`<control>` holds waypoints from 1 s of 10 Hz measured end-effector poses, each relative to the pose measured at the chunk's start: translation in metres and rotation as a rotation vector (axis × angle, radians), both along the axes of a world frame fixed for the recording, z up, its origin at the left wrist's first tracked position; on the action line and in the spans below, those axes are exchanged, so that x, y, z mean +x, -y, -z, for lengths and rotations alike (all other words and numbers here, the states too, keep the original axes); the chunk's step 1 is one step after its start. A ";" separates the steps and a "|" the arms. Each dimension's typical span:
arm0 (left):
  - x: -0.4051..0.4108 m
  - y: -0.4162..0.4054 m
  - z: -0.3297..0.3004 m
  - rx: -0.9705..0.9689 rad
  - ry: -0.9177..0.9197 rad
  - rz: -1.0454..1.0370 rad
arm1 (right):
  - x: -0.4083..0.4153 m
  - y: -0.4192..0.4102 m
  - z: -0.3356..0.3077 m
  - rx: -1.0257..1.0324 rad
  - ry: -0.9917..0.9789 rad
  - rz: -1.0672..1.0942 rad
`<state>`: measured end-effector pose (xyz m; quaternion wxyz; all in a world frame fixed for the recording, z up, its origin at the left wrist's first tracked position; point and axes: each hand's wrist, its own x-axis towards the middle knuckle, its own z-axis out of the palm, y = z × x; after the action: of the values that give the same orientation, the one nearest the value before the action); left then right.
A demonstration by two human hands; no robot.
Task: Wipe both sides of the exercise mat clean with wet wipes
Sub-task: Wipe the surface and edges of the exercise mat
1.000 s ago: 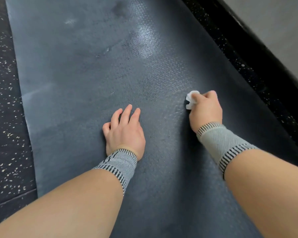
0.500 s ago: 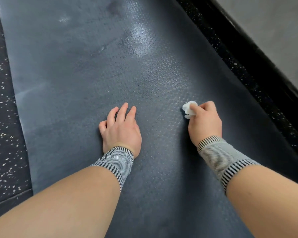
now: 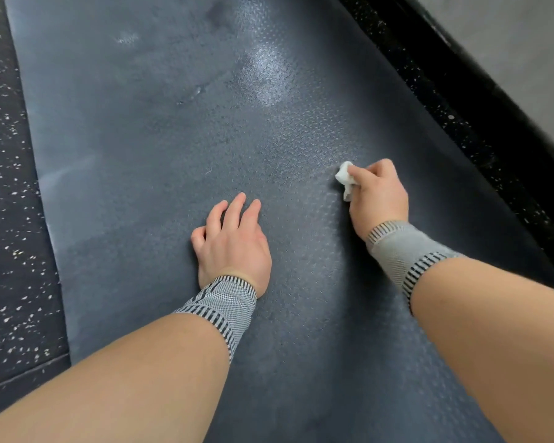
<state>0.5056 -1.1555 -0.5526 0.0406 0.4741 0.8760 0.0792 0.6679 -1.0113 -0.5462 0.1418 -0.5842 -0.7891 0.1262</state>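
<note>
Exercise mat (image 3: 179,129), dark grey-blue with a fine raised pattern, fills most of the view, running from 6 o'clock up to 12 o'clock; both its far and near ends are cut off by the frame. A shiny wet-looking patch (image 3: 269,75) sits toward 1 o'clock, with a faint smear just left of it. Speckled black floor (image 3: 7,187) shows along the 9 o'clock side, and again as a narrow strip at 2 o'clock beside a black baseboard (image 3: 480,100) and grey wall (image 3: 525,43).

Both forearms enter from 6 o'clock, each with a grey striped wrist band. The left hand (image 3: 234,241) rests on the mat near centre, fingers fairly straight and slightly spread, thumb hidden.

The right hand (image 3: 378,196), at 3 o'clock, has its grip curled round a small crumpled white wet wipe (image 3: 346,179), pinching it. The wipe sticks out at the 10 o'clock side of the knuckles and meets the mat; most of it is hidden inside the fist. No writing or brand can be read anywhere.
</note>
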 end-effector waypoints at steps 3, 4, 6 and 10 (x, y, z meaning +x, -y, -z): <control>0.012 -0.013 -0.010 0.010 0.051 0.044 | -0.003 0.003 -0.002 0.035 -0.105 0.028; 0.046 -0.048 -0.016 0.040 0.130 0.211 | -0.002 0.005 -0.007 0.056 -0.049 -0.037; 0.070 -0.071 -0.005 0.049 0.095 0.153 | -0.001 0.002 -0.004 0.070 0.000 -0.092; 0.072 -0.070 0.000 0.011 0.006 0.198 | 0.077 -0.090 -0.019 -0.023 0.022 0.417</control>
<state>0.5772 -1.0855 -0.5523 0.0480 0.5582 0.8243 0.0810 0.7451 -0.9215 -0.5274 0.1493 -0.7378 -0.6512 0.0968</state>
